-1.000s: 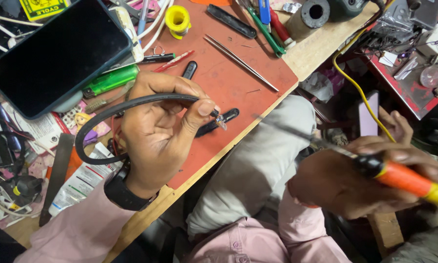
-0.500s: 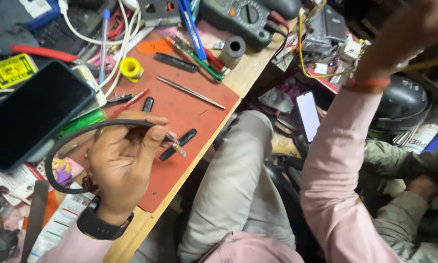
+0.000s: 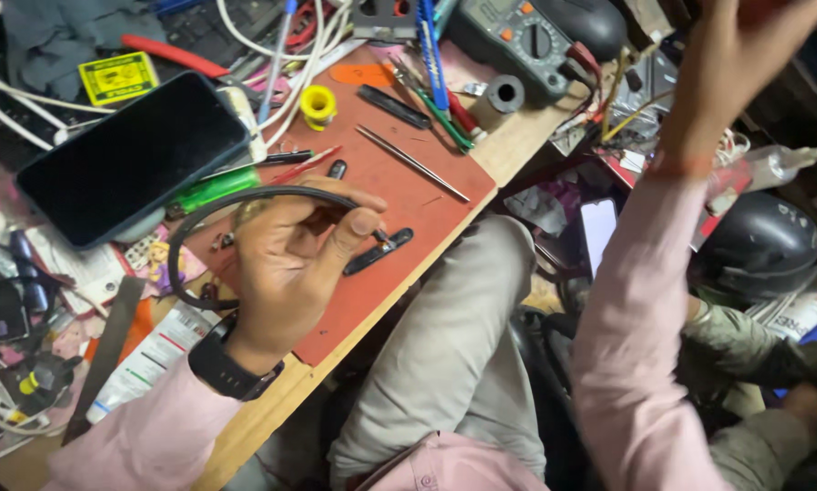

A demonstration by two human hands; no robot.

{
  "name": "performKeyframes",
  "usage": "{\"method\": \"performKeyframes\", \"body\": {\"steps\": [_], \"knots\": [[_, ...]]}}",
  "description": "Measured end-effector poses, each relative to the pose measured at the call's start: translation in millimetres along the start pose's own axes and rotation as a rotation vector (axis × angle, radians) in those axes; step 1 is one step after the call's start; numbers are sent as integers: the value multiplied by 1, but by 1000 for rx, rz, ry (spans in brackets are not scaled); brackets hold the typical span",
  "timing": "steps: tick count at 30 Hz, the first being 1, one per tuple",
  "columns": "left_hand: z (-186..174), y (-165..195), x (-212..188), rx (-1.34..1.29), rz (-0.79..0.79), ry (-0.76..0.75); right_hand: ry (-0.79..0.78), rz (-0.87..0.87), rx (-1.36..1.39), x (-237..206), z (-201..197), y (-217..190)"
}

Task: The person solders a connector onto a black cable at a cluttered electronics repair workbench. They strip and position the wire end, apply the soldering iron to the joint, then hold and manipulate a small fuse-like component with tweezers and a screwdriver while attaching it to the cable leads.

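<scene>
Five fingers (image 3: pixel 358 218) of the left hand (image 3: pixel 285 264) curl tightly around a black cable (image 3: pixel 245 196), its bare tip poking out just past the thumb, over the red mat (image 3: pixel 408 195). That cable loops back left of the mat toward a black wristwatch (image 3: pixel 231 368). Beyond the mat's upper left corner lies a yellow rectangular label (image 3: pixel 117 77) beside a dark phone (image 3: pixel 135 155). Raised high, the right hand (image 3: pixel 745 45) is cut off; its grip cannot be told.

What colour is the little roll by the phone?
Yellow. The roll sits on the mat above the left hand; the head view shows it.
</scene>
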State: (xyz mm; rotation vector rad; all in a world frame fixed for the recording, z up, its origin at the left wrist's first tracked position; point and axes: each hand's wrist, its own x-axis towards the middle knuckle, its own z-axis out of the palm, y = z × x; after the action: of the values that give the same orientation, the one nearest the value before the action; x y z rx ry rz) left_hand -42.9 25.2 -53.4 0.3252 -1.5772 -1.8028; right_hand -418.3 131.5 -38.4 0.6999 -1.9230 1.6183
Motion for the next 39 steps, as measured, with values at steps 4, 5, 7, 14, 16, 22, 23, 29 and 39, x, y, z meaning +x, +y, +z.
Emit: {"method": "performKeyframes", "body": {"steps": [4, 5, 7, 14, 16, 22, 23, 29, 39], "knots": [[-1, 1, 2, 43, 15, 2, -408, 64, 436, -112, -35, -74], [-2, 1, 3, 97, 52, -1, -525, 114, 486, -139, -44, -89], [-2, 0, 1, 142, 79, -11, -687, 130, 483, -180, -57, -112], [-5, -5, 1, 218, 146, -24, -755, 145, 514, -203, -40, -144], [-5, -7, 1, 193, 135, -22, -743, 180, 523, -206, -35, -145], [-4, -11, -4, -64, -9, 9, -720, 197, 547, -217, -33, -138], [-4, -12, -5, -126, -39, 13, -716, 175, 541, -218, -32, -138], [-5, -12, -4, -91, -26, 26, -663, 129, 602, -217, -29, -145], [-8, -10, -4, 80, 65, -52, -732, 266, 540, -212, -38, -153]]}}
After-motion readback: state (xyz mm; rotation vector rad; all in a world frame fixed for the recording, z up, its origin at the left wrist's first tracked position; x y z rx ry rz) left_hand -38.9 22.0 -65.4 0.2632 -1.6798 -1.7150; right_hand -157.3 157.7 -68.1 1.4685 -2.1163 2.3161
